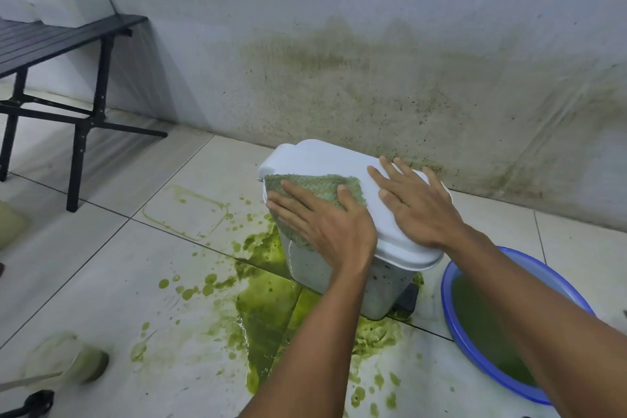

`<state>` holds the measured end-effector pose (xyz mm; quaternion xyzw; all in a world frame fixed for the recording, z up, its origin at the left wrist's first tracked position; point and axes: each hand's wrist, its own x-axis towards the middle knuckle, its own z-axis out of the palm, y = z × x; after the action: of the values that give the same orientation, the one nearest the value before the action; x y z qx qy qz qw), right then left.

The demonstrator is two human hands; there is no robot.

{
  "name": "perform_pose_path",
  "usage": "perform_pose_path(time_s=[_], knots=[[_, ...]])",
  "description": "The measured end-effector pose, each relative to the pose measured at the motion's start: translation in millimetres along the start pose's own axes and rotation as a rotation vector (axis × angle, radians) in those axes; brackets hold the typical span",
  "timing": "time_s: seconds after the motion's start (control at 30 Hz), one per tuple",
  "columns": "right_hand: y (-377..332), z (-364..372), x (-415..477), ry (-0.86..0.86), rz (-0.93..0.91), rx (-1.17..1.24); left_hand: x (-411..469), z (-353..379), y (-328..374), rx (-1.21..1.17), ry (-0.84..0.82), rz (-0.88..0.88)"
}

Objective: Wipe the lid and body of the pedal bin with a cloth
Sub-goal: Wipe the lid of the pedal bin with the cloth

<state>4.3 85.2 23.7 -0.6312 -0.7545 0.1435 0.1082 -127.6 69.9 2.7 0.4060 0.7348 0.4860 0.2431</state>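
A white pedal bin stands on the tiled floor near the wall, with its lid (pixel 325 159) closed and its grey-white body (pixel 376 292) below. A dark pedal (pixel 409 299) shows at its lower right. A green cloth (pixel 315 188) lies draped over the lid's left edge and down the side. My left hand (pixel 325 220) presses flat on the cloth, fingers spread. My right hand (pixel 414 204) rests flat on the bare lid, fingers apart, holding nothing.
Green liquid is spilled in a puddle (pixel 268 312) on the floor around the bin. A blue basin (pixel 451 326) of green water sits at the right. A black bench (pixel 51 44) with white boxes stands at the left. A stained wall runs behind.
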Motion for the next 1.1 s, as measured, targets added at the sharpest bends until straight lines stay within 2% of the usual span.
perform_pose_path(time_s=[0.1,0.27,0.4,0.53,0.63,0.77,0.83,1.0,1.1], knots=[[-1.2,-0.4,0.5,0.003,0.005,0.011,-16.0,4.6,8.2,-0.061,0.013,-0.03],[0.3,-1.3,-0.2,0.027,-0.003,0.023,-69.6,13.5,-1.5,-0.07,-0.091,0.145],[2.6,-1.3,1.2,0.007,-0.005,0.018,-14.1,3.6,-3.8,-0.025,-0.03,0.045],[0.9,0.0,1.7,0.009,0.003,0.008,20.9,-4.6,-13.3,0.006,0.044,0.052],[-0.3,-1.0,1.2,0.021,0.018,0.049,-9.6,5.4,-7.3,-0.062,0.025,0.042],[-1.0,-1.3,0.8,0.026,0.035,0.086,-71.3,17.7,-2.7,-0.093,-0.05,0.161],[-0.9,-1.6,0.6,0.026,0.034,0.079,-71.2,15.1,-5.3,-0.091,-0.096,0.183],[-1.9,-1.2,0.2,0.011,0.038,0.086,6.9,-5.9,-9.8,-0.002,-0.003,0.013],[-3.5,-2.3,-0.4,-0.001,0.034,0.091,1.7,-7.9,-5.7,-0.033,-0.014,0.02]])
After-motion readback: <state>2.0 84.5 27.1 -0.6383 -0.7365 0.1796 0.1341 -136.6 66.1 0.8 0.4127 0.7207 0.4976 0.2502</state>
